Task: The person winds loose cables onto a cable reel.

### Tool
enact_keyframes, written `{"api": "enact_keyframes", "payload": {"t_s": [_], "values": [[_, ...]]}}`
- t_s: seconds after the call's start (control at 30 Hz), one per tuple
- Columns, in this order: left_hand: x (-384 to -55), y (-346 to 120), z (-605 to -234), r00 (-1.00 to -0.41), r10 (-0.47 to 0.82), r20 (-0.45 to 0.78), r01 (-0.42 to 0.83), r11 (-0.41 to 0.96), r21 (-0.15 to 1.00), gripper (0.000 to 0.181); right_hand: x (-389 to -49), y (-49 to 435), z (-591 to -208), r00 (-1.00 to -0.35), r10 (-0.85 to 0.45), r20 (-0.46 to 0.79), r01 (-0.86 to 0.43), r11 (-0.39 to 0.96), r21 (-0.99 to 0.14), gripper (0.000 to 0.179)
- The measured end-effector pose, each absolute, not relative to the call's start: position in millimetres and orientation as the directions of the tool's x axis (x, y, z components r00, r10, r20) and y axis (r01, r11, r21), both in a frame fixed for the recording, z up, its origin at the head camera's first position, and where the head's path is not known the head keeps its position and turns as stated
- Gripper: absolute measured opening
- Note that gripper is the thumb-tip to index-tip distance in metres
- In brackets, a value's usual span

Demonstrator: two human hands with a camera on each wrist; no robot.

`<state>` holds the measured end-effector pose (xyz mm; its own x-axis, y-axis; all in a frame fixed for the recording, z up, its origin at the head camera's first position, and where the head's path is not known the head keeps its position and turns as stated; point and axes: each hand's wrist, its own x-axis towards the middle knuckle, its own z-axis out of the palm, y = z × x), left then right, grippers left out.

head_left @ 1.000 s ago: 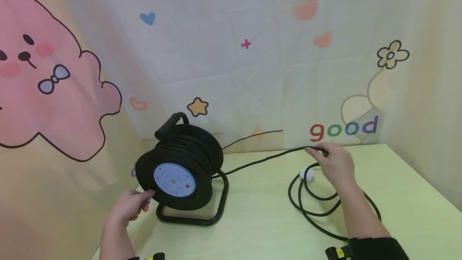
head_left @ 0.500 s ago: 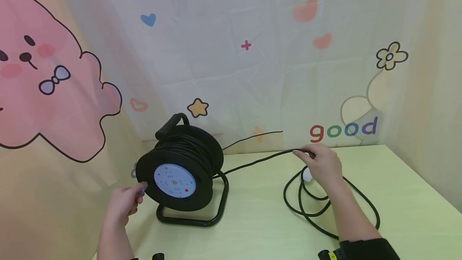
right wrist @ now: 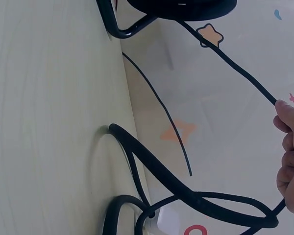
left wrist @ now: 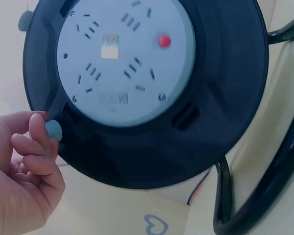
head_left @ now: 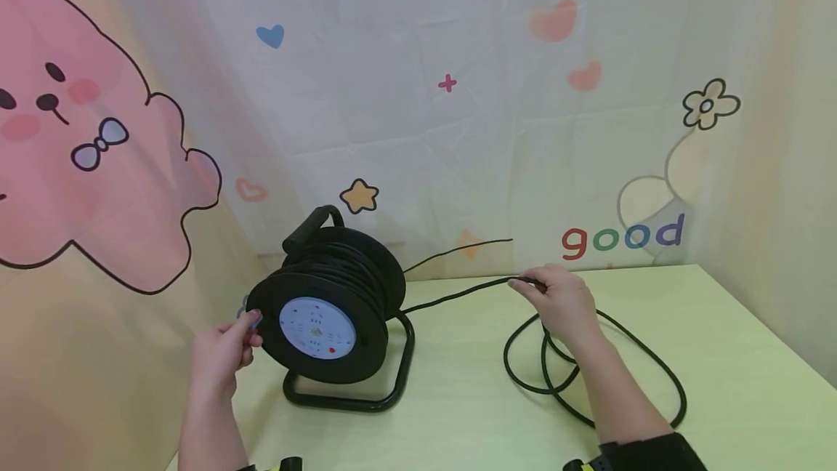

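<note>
A black cable reel (head_left: 366, 355) stands on its tubular frame, with cable wound round its drum and a pale socket panel (head_left: 317, 327) on its face. My left hand (head_left: 222, 355) pinches a small blue-grey knob (left wrist: 54, 130) near the left edge of the reel's face, between thumb and fingers. To the right, my right hand (head_left: 562, 311) grips the black cable (head_left: 458, 294), which runs from the drum up to my fingers. Beyond that hand the cable lies in loose loops (head_left: 680, 384) on the table. A white plug (right wrist: 165, 220) shows among the loops in the right wrist view.
The pale table (head_left: 471, 398) ends at the back against a printed cloth backdrop (head_left: 458, 166). The reel's bent frame (head_left: 366, 404) reaches toward the table's front. A carry handle (head_left: 307, 227) rises from the reel's top.
The reel has turned clockwise, carrying the knob and my left hand up and slightly left. My right hand has moved left toward the reel with the cable, drawing the loops along.
</note>
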<state>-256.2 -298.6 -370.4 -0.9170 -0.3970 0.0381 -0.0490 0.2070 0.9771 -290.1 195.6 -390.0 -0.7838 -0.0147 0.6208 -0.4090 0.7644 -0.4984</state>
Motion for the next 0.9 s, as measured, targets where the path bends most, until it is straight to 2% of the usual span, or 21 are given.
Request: {"api": "enact_keyframes", "payload": {"t_s": [0.13,0.3,0.47,0.73,0.9], "values": [[-253.5,-290.5,-361.2,-0.894,-0.44,0.09,-0.025,0.25,0.968,0.051,-290.3,186.6,-391.2,-0.784,-0.049,0.619,-0.443,0.742,-0.503,0.017],[-249.3,-277.5,-350.8,-0.854,-0.498,0.149,0.005,0.278,0.96,0.05,-291.1,176.0,-390.6,-0.775,-0.091,0.625,-0.507,0.679,-0.531,0.009],[-246.4,-264.4,-343.5,-0.809,-0.522,0.269,0.063,0.378,0.924,0.05,-290.3,166.7,-389.2,-0.751,-0.139,0.646,-0.573,0.624,-0.531,0.005],[-243.3,-246.6,-337.4,-0.74,-0.481,0.471,0.108,0.605,0.789,0.044,-291.4,153.2,-390.0,-0.718,-0.179,0.672,-0.622,0.599,-0.505,0.005],[-244.8,-236.8,-337.1,-0.64,-0.419,0.644,0.175,0.737,0.653,0.045,-291.0,144.7,-391.2,-0.727,-0.209,0.654,-0.626,0.595,-0.505,0.007]]}}
